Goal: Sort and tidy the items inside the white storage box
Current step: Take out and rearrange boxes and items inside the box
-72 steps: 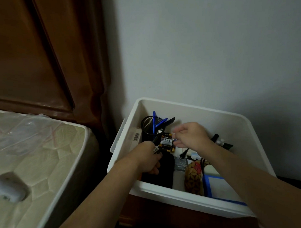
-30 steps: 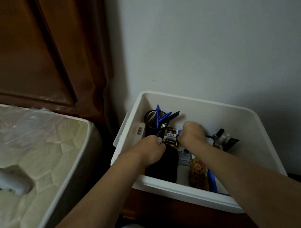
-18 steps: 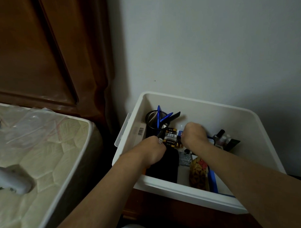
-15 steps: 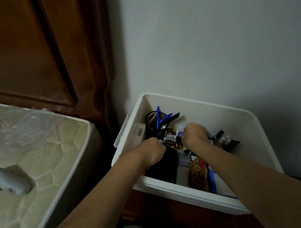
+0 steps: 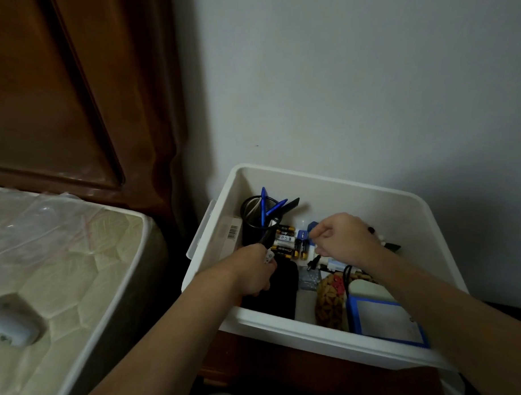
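Inside the white storage box (image 5: 332, 339), batteries (image 5: 284, 240) are lying crosswise beside the pen cup (image 5: 255, 221); right hand (image 5: 343, 238) is pinching a blue piece (image 5: 312, 226), left hand (image 5: 256, 268) fisted on something unclear, against a wall (image 5: 337, 76).

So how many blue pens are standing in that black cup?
2 that I can see. One blue pen stands nearly upright in the black mesh pen cup; another leans right beside it. A black item leans there too, and more may be hidden inside.
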A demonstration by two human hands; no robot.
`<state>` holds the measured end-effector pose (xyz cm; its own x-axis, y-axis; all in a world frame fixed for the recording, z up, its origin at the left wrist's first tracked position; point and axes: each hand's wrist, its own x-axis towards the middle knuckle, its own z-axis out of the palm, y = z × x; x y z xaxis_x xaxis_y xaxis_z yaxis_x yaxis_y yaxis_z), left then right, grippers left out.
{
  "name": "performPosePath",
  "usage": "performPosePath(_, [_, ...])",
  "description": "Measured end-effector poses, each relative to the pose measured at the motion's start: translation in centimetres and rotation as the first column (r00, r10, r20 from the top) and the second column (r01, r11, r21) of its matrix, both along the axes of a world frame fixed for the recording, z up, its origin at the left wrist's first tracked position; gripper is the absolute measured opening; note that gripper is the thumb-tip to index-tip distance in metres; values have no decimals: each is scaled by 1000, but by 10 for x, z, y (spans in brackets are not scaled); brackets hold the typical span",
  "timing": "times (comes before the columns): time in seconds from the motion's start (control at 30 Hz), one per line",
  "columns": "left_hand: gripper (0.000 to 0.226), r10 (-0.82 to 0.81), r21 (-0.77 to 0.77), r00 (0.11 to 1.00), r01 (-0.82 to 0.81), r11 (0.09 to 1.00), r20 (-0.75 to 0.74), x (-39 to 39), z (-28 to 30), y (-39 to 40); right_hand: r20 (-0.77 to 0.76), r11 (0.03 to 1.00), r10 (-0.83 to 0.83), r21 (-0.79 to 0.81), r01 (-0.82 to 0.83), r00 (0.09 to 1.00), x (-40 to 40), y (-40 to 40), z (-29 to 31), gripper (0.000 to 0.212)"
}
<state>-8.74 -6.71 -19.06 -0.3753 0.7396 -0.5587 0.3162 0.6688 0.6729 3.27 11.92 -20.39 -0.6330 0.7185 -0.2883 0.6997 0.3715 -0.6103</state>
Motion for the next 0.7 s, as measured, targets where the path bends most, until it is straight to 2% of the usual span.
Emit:
performPosePath(0.2, [13, 5, -13, 1000, -5, 1000, 4, 0, -1, 1, 242, 988, 141, 33, -154, 960, -26, -18, -20, 25])
performPosePath(0.33, [13, -62, -28, 998, 63, 998, 7, 2, 2, 2, 331, 981, 166, 38, -189, 929, -37, -28, -27, 12])
performPosePath(0.6, [12, -2, -16, 1000, 3, 1000, 14, -1, -3, 3, 357, 969, 198, 70, -238, 913, -32, -34, -26, 25])
performPosePath(0.7, [6, -17, 16, 1000, 17, 1000, -2, -2, -7, 2, 259, 976, 159, 101, -191, 953, -29, -28, -13, 29])
